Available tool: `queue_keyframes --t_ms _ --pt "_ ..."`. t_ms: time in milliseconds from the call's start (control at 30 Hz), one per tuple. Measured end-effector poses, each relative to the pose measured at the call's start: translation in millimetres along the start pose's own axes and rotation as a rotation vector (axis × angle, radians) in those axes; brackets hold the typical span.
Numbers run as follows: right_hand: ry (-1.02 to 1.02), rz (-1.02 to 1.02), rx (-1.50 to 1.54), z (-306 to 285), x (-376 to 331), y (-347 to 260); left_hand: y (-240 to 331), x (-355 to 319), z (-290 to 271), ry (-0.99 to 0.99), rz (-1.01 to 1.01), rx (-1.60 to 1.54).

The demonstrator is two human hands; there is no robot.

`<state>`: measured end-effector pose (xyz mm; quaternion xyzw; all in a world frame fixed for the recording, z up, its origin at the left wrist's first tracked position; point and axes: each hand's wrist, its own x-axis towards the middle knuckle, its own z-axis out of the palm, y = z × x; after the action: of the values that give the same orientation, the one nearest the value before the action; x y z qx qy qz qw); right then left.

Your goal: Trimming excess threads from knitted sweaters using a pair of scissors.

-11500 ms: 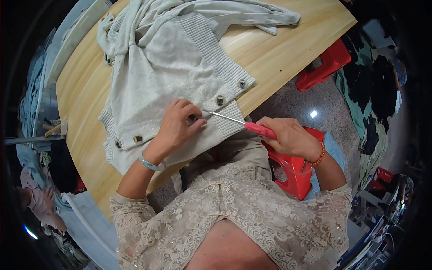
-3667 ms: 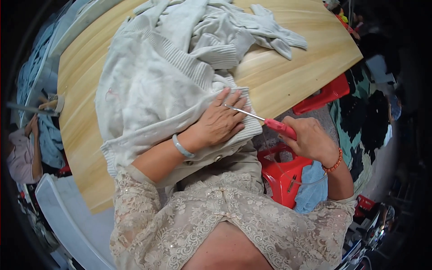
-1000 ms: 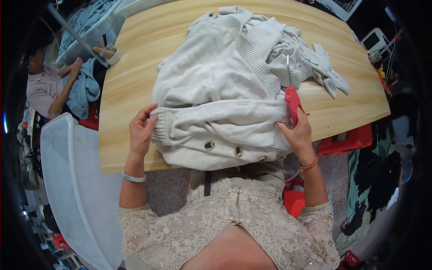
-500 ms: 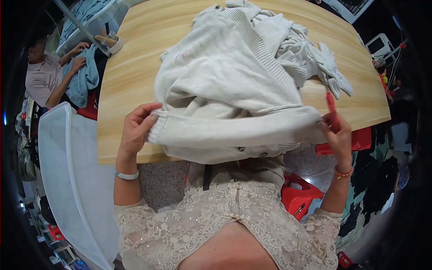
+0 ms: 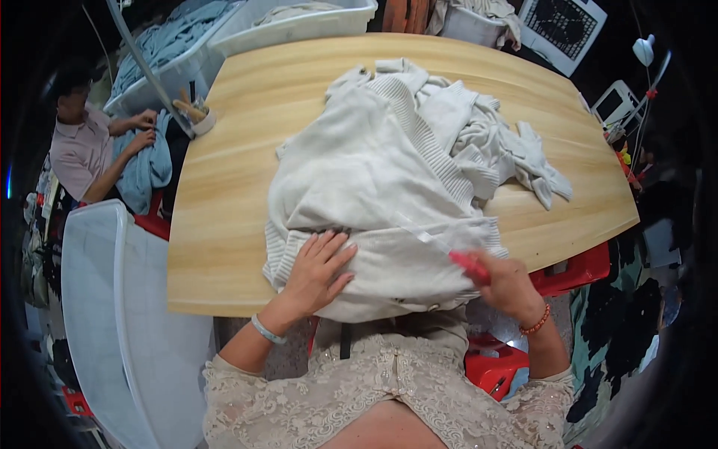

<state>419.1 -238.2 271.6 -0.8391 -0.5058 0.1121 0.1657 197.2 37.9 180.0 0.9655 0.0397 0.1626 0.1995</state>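
A cream knitted cardigan [image 5: 351, 165] with ribbed edges and dark buttons lies spread at the table's near edge, one sleeve folded across its lower part. My left hand [image 5: 318, 273] rests flat on the left side of that fold, fingers spread and holding nothing. In my right hand [image 5: 512, 284], closed around it, is a red-handled tool [image 5: 470, 267]. Its thin shiny end points up and left over the knit; motion blur hides its exact kind.
More cream knitwear [image 5: 479, 135] is bunched on the wooden table [image 5: 224, 224]. A white plastic bin [image 5: 97, 299] stands at left. Beyond it a person [image 5: 82, 150] handles blue knitwear [image 5: 142, 168]. A small tool cup [image 5: 202, 122] sits at the far left edge; red stools [image 5: 572, 271] are at right.
The stretched lower band has been laid down on the cardigan. My left hand has let go and lies flat on it; my right hand has moved inward with the red-handled tool.
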Motion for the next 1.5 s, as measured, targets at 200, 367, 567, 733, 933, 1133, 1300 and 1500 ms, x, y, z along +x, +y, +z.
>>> queue_keyframes --t_ms 200,367,567,733,933,1133,1300,1500 --pt "-0.295 -0.150 -0.068 -5 10 -32 -18 1 -4 0.099 -0.160 -0.405" --pt "0.067 -0.221 0.008 11 31 -26 -5 7 -32 0.160 -0.173 -0.605" --pt "0.279 0.078 0.166 0 44 3 76 34 -126 0.065 0.796 -1.468" --pt "0.249 0.122 0.211 5 47 3 114 36 -151 0.215 0.878 -1.616" --pt "0.224 0.143 0.251 13 42 11 130 35 -145 0.355 0.702 -1.612" --pt "0.184 0.135 0.192 16 39 18 129 41 -145 0.241 0.730 -1.604" --pt "0.300 0.040 0.138 17 34 20 123 50 -136 0.110 0.784 -1.604" --pt "0.229 0.145 0.213 14 36 22 135 55 -131 0.360 0.684 -1.601"
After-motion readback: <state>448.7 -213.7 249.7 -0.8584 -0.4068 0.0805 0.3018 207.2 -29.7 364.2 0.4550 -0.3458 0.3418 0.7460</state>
